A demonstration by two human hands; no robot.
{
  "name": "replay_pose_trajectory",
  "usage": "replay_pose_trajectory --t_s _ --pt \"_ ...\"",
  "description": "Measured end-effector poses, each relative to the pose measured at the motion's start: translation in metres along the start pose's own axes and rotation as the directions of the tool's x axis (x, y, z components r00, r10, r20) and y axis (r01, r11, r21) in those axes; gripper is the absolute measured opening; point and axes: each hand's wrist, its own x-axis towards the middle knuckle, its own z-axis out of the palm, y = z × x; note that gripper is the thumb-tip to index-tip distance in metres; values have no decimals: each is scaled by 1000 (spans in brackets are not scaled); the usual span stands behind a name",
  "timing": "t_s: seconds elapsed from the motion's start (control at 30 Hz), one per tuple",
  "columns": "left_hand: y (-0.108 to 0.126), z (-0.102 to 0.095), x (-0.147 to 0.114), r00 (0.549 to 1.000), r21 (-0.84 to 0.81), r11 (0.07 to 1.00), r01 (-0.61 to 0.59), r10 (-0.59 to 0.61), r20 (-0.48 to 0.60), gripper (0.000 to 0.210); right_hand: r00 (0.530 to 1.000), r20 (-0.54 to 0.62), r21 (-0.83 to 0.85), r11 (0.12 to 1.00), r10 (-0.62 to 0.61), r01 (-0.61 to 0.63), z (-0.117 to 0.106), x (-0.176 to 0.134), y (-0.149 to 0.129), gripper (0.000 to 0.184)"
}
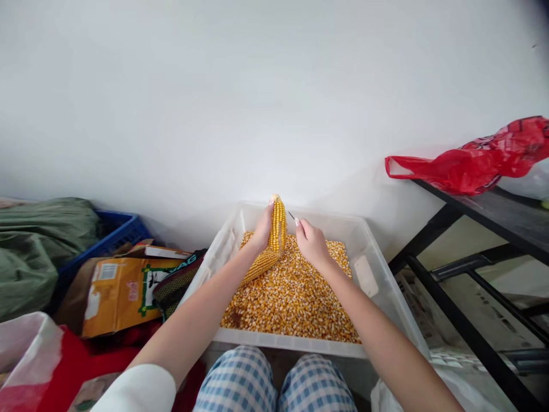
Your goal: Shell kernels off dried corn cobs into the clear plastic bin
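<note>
An ear of corn (pixel 278 226) stands roughly upright in my left hand (pixel 263 228), whose fingers are wrapped around its left side. A narrow strip on the ear's lower front looks bare of kernels. My right hand (pixel 312 243) is closed on a thin dark pointed tool (pixel 291 216); its handle is hidden in the fist. The tool's tip points up and left, a little apart from the ear. Below both hands, loose corn kernels (pixel 295 297) fill much of a clear plastic bin (pixel 291 340). Other ears of corn (pixel 262 264) lie on the kernels at the left.
A white wall stands behind the bin. To the left are a yellow cardboard box (pixel 124 294), a blue crate (pixel 124 229) and a green cloth or sack (pixel 30 252). At right, a red plastic bag (pixel 476 163) lies on a black metal-framed rack (pixel 446 309). My knees are against the near side.
</note>
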Motion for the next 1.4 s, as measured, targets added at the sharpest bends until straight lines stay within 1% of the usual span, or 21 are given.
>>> replay_pose_trajectory --t_s 0.07,0.13,0.23,0.33,0.47,0.63,0.87,1.0,1.2,1.4 --pt "-2 -2 2 999 23 999 38 -38 23 63 997 29 -117 990 -78 81 -7 2 0 37" --pt "-3 -4 3 996 33 998 57 -59 61 65 992 62 -186 976 -107 117 -11 3 1 36" --pt "-5 -8 4 992 33 997 73 -76 98 67 984 112 -224 962 -137 159 -12 2 2 37" --pt "-5 -10 5 991 38 995 97 -100 93 63 981 127 -253 952 -145 173 -12 2 1 39" --pt "-6 -13 8 993 18 998 65 -66 96 55 979 131 -260 947 -158 188 -12 1 0 38" --pt "-11 -17 13 993 64 995 75 -80 92 55 977 132 -260 945 -168 198 -13 1 -2 35" --pt "-11 -15 12 999 62 998 -4 1 48 46 971 131 -218 949 -201 226 -14 1 -4 31" --pt "-11 -17 12 999 114 993 -44 43 8 42 968 153 -210 950 -200 230 -14 1 -4 31" --pt "-12 -21 13 996 160 986 -50 38 78 47 966 167 -231 945 -197 233 -14 0 -4 31" --pt "-7 -19 9 997 186 982 -28 15 73 47 964 177 -254 938 -196 237 -15 0 -6 29"
